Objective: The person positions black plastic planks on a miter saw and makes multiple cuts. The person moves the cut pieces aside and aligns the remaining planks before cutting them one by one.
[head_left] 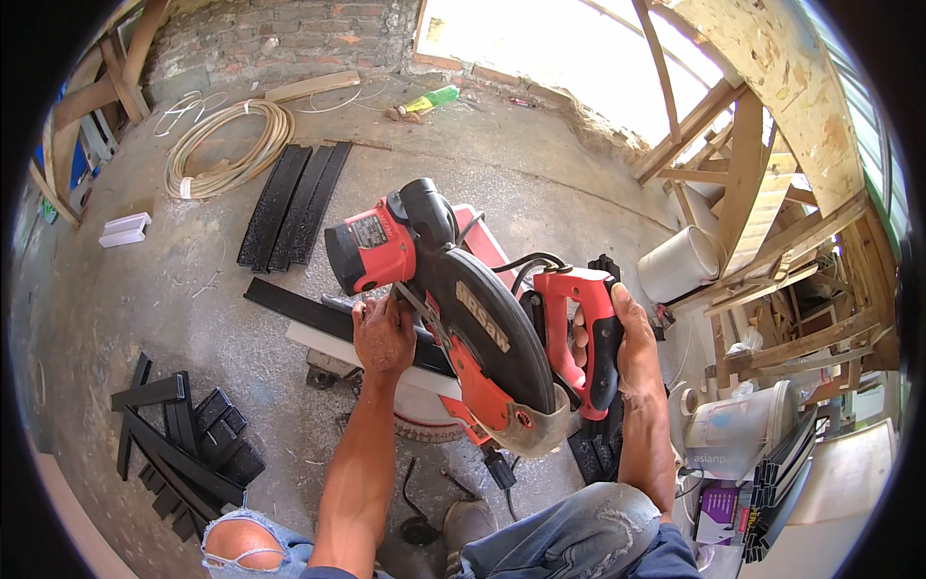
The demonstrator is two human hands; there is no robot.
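A red and black miter saw [479,314] stands on the floor in front of me, its head tilted up to the left with the motor on that side. My right hand [632,338] is wrapped round the saw's red and black handle [600,352], some fingers showing through its loop. A long black bar [301,311] lies across the saw's pale base [326,345]. Left of the blade guard, my left hand [384,333] grips this bar with curled fingers, close to the guard. The blade's cutting edge and the bar's far end are hidden by the guard.
Several long black strips [289,207] lie beyond the saw, near a coiled hose or cable [180,164]. Short black pieces [183,415] are heaped at the left. A white bucket [678,265], a larger tub [738,425] and stacked timber [772,280] crowd the right side.
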